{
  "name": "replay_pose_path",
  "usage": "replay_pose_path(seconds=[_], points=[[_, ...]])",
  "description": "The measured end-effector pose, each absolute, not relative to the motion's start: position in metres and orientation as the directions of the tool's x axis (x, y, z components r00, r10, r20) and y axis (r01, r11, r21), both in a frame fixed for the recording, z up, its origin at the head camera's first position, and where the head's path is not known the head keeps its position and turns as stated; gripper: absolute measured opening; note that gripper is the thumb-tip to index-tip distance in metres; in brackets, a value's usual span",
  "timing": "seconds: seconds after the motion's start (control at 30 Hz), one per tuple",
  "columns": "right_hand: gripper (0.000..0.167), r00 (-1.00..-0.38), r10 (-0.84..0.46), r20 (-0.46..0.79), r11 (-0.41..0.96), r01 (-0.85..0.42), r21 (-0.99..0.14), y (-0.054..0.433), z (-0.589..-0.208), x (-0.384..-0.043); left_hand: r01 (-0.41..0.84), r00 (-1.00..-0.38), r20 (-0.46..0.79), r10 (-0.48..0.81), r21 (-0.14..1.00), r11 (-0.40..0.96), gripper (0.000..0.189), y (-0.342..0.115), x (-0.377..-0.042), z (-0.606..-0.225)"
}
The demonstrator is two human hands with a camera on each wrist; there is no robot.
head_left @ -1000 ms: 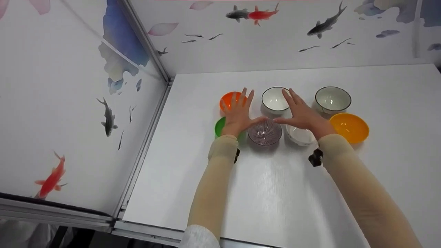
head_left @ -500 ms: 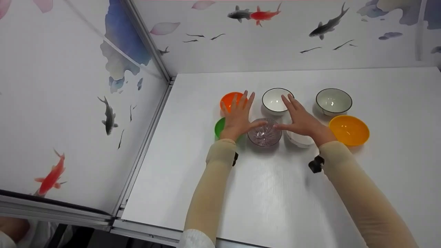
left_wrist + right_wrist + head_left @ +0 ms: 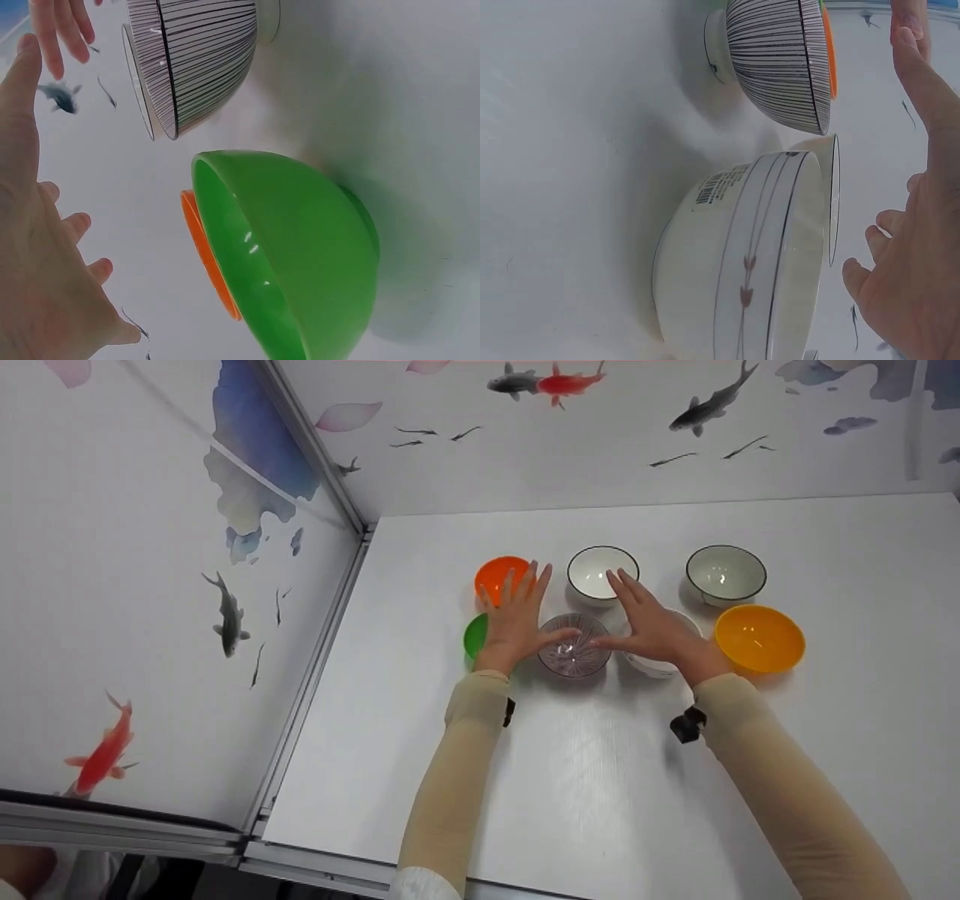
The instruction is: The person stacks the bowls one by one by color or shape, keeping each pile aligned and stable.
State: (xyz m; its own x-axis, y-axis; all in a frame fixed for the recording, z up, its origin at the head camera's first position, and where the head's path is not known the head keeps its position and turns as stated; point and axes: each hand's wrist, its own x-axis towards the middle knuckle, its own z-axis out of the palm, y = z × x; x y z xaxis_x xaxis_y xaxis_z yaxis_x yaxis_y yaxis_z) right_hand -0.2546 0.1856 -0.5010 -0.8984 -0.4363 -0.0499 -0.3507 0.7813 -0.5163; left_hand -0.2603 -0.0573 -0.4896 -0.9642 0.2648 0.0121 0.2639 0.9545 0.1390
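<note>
My left hand (image 3: 516,624) hovers with spread fingers over the green bowl (image 3: 474,637) and the near side of the orange bowl (image 3: 493,574). Over a white bowl (image 3: 651,667) is my right hand (image 3: 652,630), fingers extended and nothing in its grasp. Both thumbs point inward, almost tip to tip, above the bowl with dark stripes (image 3: 574,661). The wrist views show the palms above the rims, apart from the green bowl (image 3: 307,240) and the white bowl with a leaf-like band (image 3: 735,255). My right fingertips overlap a dark-rimmed white bowl (image 3: 592,574) behind.
A pale grey-green bowl (image 3: 724,577) stands at the back right, with a yellow bowl (image 3: 759,639) in front of it. Panels with painted fish border the white table (image 3: 555,795) at the left and back. A metal rail (image 3: 330,870) runs along the near edge.
Both hands have drawn slightly toward the near edge, so the thumbs now lie over the middle of the striped bowl. The bowls stay in place.
</note>
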Motion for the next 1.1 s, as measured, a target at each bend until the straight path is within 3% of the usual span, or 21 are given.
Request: replay_pose_path(seconds=[0.37,0.73,1.1], points=[[0.116,-0.876,-0.483,-0.007,0.722,-0.394,-0.57,0.178,-0.508,-0.25,0.231,-0.97,-0.026,0.241,0.195,0.953,0.115,-0.075,-0.25,-0.505],[0.122,-0.876,-0.477,-0.064,0.709,-0.341,-0.617,0.166,-0.509,-0.241,0.207,-0.975,-0.037,0.219,0.207,0.956,0.118,-0.093,-0.243,-0.511],[0.119,-0.875,-0.482,-0.039,0.654,-0.33,-0.681,0.156,-0.517,-0.234,0.193,-0.978,-0.028,0.207,0.254,0.948,0.118,-0.11,-0.24,-0.517]])
